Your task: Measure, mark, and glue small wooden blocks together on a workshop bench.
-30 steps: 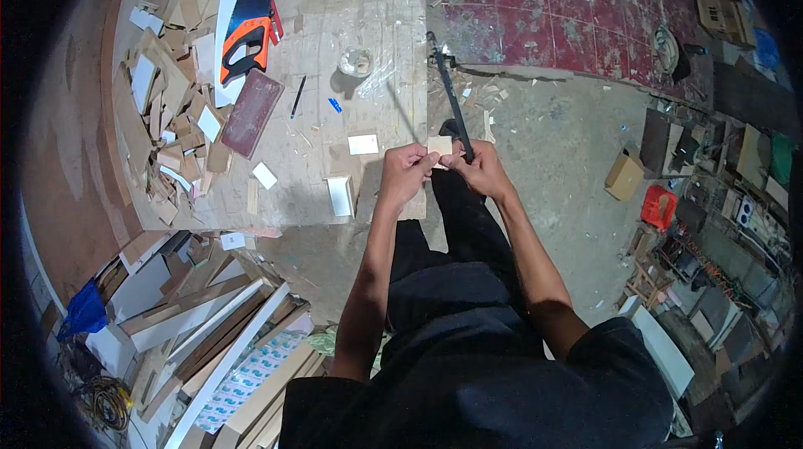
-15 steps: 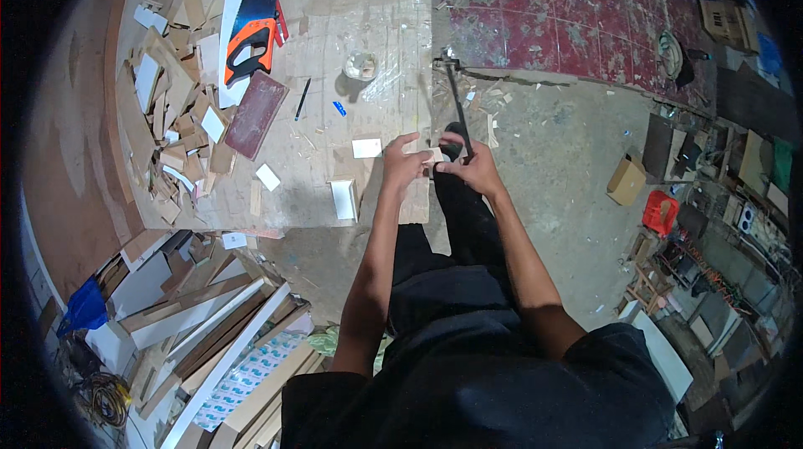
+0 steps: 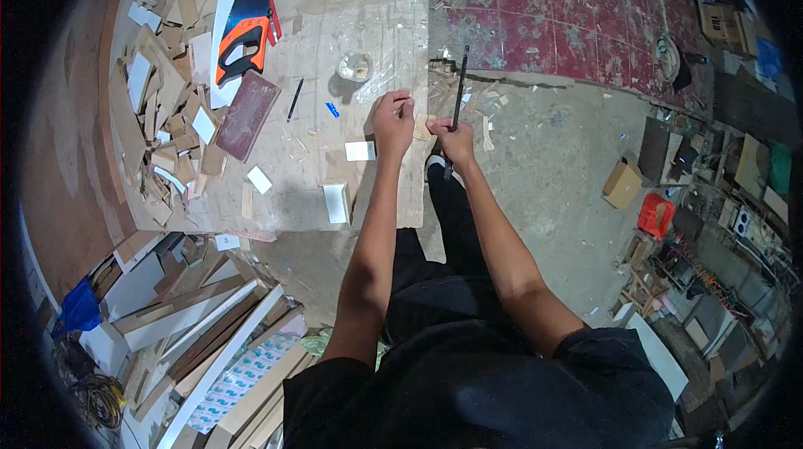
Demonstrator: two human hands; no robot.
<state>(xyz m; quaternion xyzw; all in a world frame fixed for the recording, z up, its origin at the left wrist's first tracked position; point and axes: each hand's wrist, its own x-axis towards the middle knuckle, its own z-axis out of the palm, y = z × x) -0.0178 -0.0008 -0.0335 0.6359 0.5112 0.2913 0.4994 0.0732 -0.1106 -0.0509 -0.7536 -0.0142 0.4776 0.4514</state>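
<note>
Both hands sit further out over the plywood worktop (image 3: 276, 198) edge than half a second ago, arms more stretched; the long dark tool now points up and away instead of leaning to one side.

Right hand (image 3: 454, 141): fingers wrapped tight round the lower end of the thin dark tool (image 3: 459, 81) (rod-like; can't tell what kind), which stands out from the fist toward the red patterned floor (image 3: 577, 22).

Left hand (image 3: 391, 121): fingers curled, tips pinched together near the top; whatever it pinches is too small to make out.

Small pale wood block (image 3: 422, 125) sits between the two hands at the worktop's right edge, touching or just beside both; can't tell which hand grips it.

Around them:
- clear plastic container (image 3: 355, 65) just beyond the left hand, on crinkled clear film
- white card piece (image 3: 360, 150) just left of the left wrist, another white block (image 3: 336, 201) nearer the body
- blue marker (image 3: 333, 109) and black pencil (image 3: 294, 99) further left
- dark red sanding pad (image 3: 248, 114), handsaw with orange grip (image 3: 242, 48) beyond it
- heap of wood offcuts (image 3: 167, 114) along the left side
- wood chips (image 3: 489, 114) on the concrete floor by the right hand
</note>
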